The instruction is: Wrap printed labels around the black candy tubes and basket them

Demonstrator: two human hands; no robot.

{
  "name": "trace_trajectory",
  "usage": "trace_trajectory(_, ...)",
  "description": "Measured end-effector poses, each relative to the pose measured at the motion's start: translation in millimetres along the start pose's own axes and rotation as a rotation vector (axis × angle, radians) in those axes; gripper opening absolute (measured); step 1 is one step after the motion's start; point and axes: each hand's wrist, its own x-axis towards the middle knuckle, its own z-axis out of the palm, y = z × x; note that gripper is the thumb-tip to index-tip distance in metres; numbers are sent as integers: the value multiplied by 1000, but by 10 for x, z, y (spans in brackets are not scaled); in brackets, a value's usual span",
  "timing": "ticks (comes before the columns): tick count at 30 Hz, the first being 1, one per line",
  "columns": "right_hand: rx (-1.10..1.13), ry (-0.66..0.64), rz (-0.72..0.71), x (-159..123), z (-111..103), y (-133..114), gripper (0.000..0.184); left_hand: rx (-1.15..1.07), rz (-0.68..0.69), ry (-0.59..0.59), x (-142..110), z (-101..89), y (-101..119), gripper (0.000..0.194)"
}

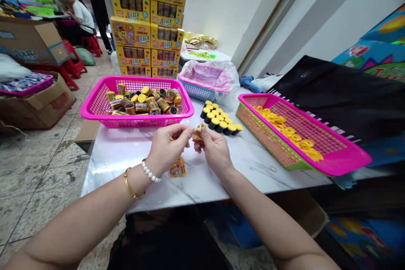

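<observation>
Between both hands, over the white table (126, 185), is a small yellow printed wrapper (199, 131). My left hand (171, 143) pinches its left side between thumb and fingers. With thumb and curled fingers, my right hand (215, 147) grips the other side. The fingers cover much of the wrapper. Flat on the table just below my left hand lies a small stack of orange-yellow printed wrappers (177, 168). Beyond my right hand, several black canisters with yellow lids (218, 119) stand upright in close rows.
A pink basket (91, 105) of wrapped canisters stands at left. On the right, another pink basket (351, 162) holds yellow plastic pieces (287, 130). Behind are a plastic-lined basket (205, 78) and stacked yellow boxes (148, 29). One person (80, 14) sits far left; another stands nearby.
</observation>
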Motion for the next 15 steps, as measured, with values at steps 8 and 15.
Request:
trace_trajectory(8,-59,-122,-30,-79,-65,37,48,104,-21,45,86,-85,-5,25)
trace_trajectory(15,-160,36,-114,-118,-50,17,49,4,2,50,34,-35,62,30)
